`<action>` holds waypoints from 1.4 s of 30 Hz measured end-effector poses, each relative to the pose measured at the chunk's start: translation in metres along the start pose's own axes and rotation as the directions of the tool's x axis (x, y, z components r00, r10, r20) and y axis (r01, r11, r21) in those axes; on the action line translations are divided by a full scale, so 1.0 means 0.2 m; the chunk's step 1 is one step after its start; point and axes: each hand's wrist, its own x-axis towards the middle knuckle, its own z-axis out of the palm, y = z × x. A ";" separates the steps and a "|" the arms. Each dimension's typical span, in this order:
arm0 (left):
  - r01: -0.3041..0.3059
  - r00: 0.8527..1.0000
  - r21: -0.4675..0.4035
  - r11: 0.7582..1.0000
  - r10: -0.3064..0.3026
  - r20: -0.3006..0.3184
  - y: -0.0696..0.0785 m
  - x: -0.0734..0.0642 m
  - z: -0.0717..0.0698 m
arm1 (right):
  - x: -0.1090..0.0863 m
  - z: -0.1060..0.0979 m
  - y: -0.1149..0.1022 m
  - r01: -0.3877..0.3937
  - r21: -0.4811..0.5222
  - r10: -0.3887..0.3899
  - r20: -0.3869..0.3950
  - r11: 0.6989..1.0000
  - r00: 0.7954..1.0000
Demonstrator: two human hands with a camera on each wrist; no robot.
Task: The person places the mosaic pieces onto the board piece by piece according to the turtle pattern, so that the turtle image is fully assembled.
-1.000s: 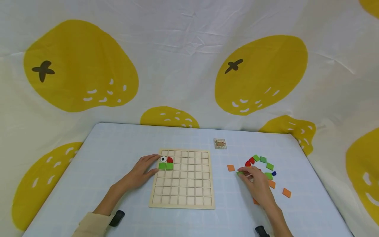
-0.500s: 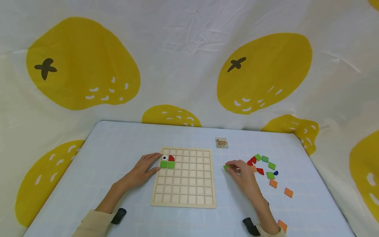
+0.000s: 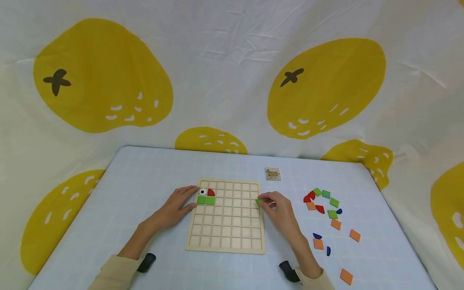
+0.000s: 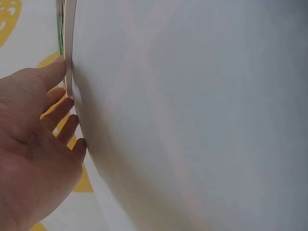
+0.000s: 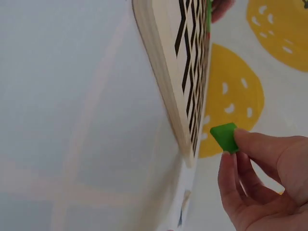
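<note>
A wooden grid board point(image 3: 224, 251) lies on the table. Near its top left, an eye tile point(image 3: 202, 192) and a red rounded tile point(image 3: 211, 193) sit above two green square tiles point(image 3: 205, 200). My left hand point(image 3: 175, 207) rests at the board's left edge; in the left wrist view its thumb and fingertips touch the side, fingers relaxed. Between thumb and fingers, my right hand point(image 3: 280, 210) pinches another green square tile point(image 5: 224, 137). In the head view this tile overlaps the board's right edge; the right wrist view shows it raised above the board.
To the right lie several loose tiles: green squares point(image 3: 334, 202), red rounded pieces point(image 3: 320, 209), orange squares point(image 3: 355, 235) and dark blue pieces point(image 3: 328, 251). A small picture card point(image 3: 272, 174) lies beyond the board's top right corner. A patterned curtain point(image 3: 217, 80) hangs behind the table.
My right hand has moved left from the loose tiles to the board's right edge, carrying the green tile. My left hand has stayed at the left edge.
</note>
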 end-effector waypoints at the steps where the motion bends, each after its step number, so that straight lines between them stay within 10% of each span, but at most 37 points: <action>1: -0.003 1.000 0.003 1.000 0.003 -0.001 0.00 0.00 0.00 | 0.00 0.02 -0.01 -0.003 0.015 0.003 0.009 1.000 1.000; 42: 0.029 0.999 0.000 1.000 -0.029 0.021 0.00 0.01 0.00 | 0.08 0.45 -0.28 -0.015 0.265 -0.064 0.285 0.964 0.956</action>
